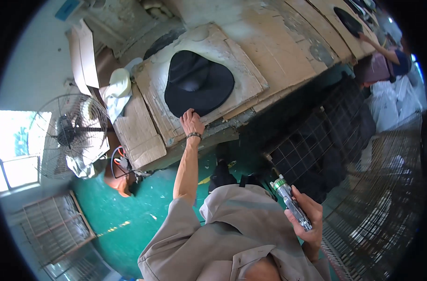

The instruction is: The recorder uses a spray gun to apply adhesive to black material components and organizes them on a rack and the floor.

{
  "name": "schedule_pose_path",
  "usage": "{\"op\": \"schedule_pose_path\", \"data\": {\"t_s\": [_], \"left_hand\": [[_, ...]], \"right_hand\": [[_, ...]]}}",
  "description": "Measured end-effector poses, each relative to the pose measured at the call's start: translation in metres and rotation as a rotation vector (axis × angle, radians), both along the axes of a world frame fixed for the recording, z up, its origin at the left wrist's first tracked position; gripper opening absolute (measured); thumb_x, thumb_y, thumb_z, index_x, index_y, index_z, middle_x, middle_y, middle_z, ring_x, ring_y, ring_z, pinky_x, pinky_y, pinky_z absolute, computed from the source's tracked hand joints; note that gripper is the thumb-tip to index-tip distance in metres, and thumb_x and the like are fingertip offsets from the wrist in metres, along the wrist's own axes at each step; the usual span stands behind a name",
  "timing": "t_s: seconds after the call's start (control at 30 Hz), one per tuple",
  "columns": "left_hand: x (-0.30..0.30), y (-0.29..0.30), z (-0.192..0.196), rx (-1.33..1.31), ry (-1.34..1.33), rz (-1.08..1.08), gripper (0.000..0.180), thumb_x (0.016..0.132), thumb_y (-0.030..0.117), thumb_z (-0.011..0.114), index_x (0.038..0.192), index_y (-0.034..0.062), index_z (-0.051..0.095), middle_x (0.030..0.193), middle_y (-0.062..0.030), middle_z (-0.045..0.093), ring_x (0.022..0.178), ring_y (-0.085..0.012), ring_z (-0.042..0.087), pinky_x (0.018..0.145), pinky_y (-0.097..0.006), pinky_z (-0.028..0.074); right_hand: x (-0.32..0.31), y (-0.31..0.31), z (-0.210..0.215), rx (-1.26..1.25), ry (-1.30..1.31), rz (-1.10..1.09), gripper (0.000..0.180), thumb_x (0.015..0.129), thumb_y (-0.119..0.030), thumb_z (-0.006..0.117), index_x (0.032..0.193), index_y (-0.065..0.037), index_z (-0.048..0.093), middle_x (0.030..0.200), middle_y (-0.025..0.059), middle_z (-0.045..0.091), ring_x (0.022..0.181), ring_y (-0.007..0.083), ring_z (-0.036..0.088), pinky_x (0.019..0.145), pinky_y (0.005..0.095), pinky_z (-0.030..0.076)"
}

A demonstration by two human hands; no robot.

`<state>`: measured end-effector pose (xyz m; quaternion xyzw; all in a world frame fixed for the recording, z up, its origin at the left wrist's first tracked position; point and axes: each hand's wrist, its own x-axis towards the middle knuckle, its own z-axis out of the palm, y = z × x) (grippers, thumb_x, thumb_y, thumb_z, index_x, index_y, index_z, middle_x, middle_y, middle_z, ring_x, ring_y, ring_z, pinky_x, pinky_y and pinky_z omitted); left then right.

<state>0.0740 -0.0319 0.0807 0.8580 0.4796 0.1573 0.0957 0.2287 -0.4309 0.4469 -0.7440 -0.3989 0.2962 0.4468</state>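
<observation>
A black wide-brimmed hat (199, 86) lies on a cardboard sheet (244, 70) whitened by residue, on the worktable. My left hand (192, 123) is at the hat's near edge, its fingers bent over the brim and closed on it. Well away from the table, close in front of my body on the right, my right hand (308, 216) is wrapped round a metal spray gun (294, 206) with a green ring at its front end. Part of the spray gun is hidden by my palm and fingers.
A caged fan (70, 133) stands left of the table, near cardboard pieces (133, 129). Wire racks (377, 201) and dark piled material (311, 145) fill the right side. Farther right, another person's hand (362, 36) touches a black piece (348, 22) on the table.
</observation>
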Motion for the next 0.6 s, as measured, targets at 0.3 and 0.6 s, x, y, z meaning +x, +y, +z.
{"op": "schedule_pose_path", "data": {"t_s": [0.3, 0.6], "left_hand": [[0.001, -0.007, 0.008, -0.093, -0.017, -0.052, 0.023, 0.064, 0.002, 0.070, 0.087, 0.0029, 0.070, 0.137, -0.0090, 0.051, 0.132, -0.0317, 0.043, 0.100, -0.048, 0.039], [-0.010, -0.002, 0.011, -0.209, -0.159, -0.010, 0.024, 0.064, -0.003, 0.066, 0.085, 0.0058, 0.066, 0.138, -0.0117, 0.053, 0.133, -0.0360, 0.044, 0.100, -0.050, 0.041]], "right_hand": [[-0.022, 0.092, -0.003, -0.081, -0.109, 0.089, 0.064, 0.076, 0.008, 0.075, 0.138, 0.002, 0.058, 0.092, 0.0169, 0.068, 0.078, 0.0241, 0.069, 0.069, 0.0303, 0.054], [-0.030, 0.144, 0.002, 0.004, -0.211, 0.044, 0.049, 0.087, -0.008, 0.070, 0.131, 0.012, 0.058, 0.096, 0.0182, 0.070, 0.083, 0.0217, 0.069, 0.075, 0.0313, 0.054]]}}
